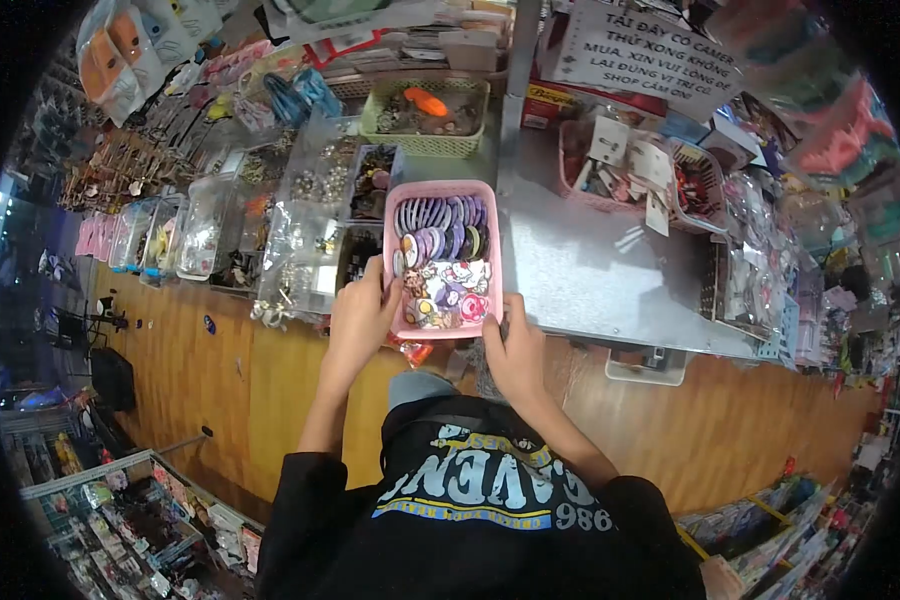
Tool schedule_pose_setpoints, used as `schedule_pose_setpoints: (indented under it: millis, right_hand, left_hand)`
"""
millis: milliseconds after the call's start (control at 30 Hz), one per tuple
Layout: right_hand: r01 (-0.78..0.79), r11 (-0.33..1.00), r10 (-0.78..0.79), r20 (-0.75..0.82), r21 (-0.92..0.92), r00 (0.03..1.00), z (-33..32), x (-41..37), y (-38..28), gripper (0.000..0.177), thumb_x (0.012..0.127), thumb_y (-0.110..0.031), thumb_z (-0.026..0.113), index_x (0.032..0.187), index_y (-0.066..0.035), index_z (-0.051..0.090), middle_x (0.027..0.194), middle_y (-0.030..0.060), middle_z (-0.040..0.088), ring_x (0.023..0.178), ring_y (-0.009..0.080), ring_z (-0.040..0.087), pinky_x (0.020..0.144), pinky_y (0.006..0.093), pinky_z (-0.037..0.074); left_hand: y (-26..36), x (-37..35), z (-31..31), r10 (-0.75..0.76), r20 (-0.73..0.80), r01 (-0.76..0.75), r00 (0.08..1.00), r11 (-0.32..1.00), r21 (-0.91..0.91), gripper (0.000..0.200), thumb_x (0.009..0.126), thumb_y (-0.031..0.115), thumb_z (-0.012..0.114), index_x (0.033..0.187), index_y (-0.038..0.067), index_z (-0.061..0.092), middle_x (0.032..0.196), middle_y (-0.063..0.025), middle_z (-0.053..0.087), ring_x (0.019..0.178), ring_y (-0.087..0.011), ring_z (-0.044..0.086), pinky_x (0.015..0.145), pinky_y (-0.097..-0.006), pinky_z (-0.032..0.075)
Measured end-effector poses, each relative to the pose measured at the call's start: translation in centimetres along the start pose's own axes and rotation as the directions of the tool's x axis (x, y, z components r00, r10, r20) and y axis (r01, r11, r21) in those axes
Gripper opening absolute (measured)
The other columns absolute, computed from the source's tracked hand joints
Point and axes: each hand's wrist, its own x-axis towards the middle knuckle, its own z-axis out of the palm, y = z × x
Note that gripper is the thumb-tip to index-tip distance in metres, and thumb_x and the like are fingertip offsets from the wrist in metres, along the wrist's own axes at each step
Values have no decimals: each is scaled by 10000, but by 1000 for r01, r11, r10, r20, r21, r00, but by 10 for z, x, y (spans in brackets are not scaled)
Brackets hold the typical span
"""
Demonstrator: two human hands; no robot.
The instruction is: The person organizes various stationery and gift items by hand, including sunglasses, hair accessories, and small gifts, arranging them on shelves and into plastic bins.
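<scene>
We see a white paper sign (638, 45) at 1 o'clock, hand-lettered in capitals. It reads roughly "TAI DAY CO CAMER…", "THU XONG KHONG MUA, XIN VUI LONG DE LAI DUNG VI TRI CU" and "SHOP CAM ON", with the first line's end cut off. At 6 o'clock the black shirt (470, 530) carries a print in pale block letters. We can read "986" there, but the larger word is too warped to make out.

The pink basket (497, 262) sits just above the middle of the view. It is rectangular and its long axis runs from 12 to 6 o'clock, with one short end toward the person. Purple rings are packed in its far half and cartoon-print pieces in its near half.

The left hand (362, 312) is clasped on the basket's 9 o'clock wall near the near corner. The right hand (515, 350) grips the near corner at 5 o'clock, thumb up against the rim.

Clear compartment boxes (300, 215) of small trinkets lie just beside the basket at 9 o'clock. A grey metal counter (590, 275) spreads at 3 o'clock. A green basket (425, 143) stands beyond at 12 o'clock, holding an orange piece.
</scene>
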Motion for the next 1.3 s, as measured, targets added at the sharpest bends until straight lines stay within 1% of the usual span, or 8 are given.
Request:
schedule_pose_setpoints:
  millis: [200, 367, 700, 800, 900, 933, 1000, 1300]
  right_hand:
    - [-58, 995, 54, -58, -85, 997, 47, 11, 3, 263, 904, -187, 481, 1097, -11, 448, 661, 268, 591, 626, 449, 592, 589, 517, 447]
    - [-105, 967, 80, -112, -232, 990, 56, 30, -1, 332, 938, -283, 460, 1134, -16, 449, 678, 270, 605, 633, 461, 591, 578, 525, 454]
    - [-124, 914, 84, -119, -387, 989, 47, 73, -6, 340, 925, -271, 470, 1123, 6, 479, 688, 260, 616, 657, 450, 607, 590, 516, 474]
    - [-140, 913, 113, -94, -382, 989, 33, 75, -4, 347, 918, -265, 481, 1106, 27, 494, 710, 248, 624, 685, 441, 614, 621, 494, 478]
    - [-137, 979, 138, -2, -148, 990, 7, 83, 12, 351, 902, -254, 503, 1108, 29, 533, 773, 244, 640, 751, 420, 625, 683, 448, 480]
    - [-104, 989, 108, 34, -104, 994, 2, 88, 18, 343, 894, -254, 512, 1105, 12, 561, 809, 246, 643, 788, 412, 625, 713, 429, 476]
    - [-68, 996, 73, 73, -61, 995, -9, 95, 19, 336, 885, -254, 521, 1101, -5, 589, 846, 247, 645, 825, 403, 625, 743, 410, 472]
    - [163, 825, 19, 314, -542, 949, -71, 130, -23, 300, 853, -227, 532, 1068, -47, 639, 965, 202, 640, 885, 374, 609, 771, 413, 469]
  left_hand:
    - [-38, 39, 16, 199, -109, -174, 974, 962, 209, 262, 833, 142, 571, 1044, 13, 487, 866, -237, 617, 638, -433, 591, 576, -517, 467]
    - [-48, 62, 27, 311, -249, -238, 917, 928, 286, 369, 812, 124, 573, 1156, 51, 460, 1001, -176, 605, 552, -324, 602, 481, -402, 493]
    - [-53, 109, 30, 244, -93, -207, 965, 931, 299, 374, 886, 172, 520, 1199, 34, 368, 960, -178, 624, 713, -420, 601, 630, -491, 485]
    - [-53, 107, 20, 145, 59, -153, 988, 978, 143, 381, 887, 148, 516, 1211, 18, 362, 982, -191, 630, 688, -368, 628, 583, -442, 496]
    - [-39, 78, 9, 80, 19, -64, 997, 901, -429, 423, 879, 71, 500, 1258, -6, 329, 885, -171, 633, 669, -194, 658, 510, -297, 517]
    - [-34, 70, 3, 81, 16, -66, 997, 901, -429, 423, 879, 71, 500, 1258, -6, 329, 885, -171, 633, 669, -194, 658, 510, -297, 517]
    - [-28, 54, -7, 15, 373, 309, 928, 532, -788, 426, 877, 69, 520, 1232, -19, 301, 802, -180, 621, 631, -258, 653, 573, -330, 529]
    - [-5, -4, 36, 200, 667, 636, 717, 203, -744, 423, 970, 286, 460, 1261, -4, 360, 1102, -215, 615, 963, -294, 650, 796, -354, 539]
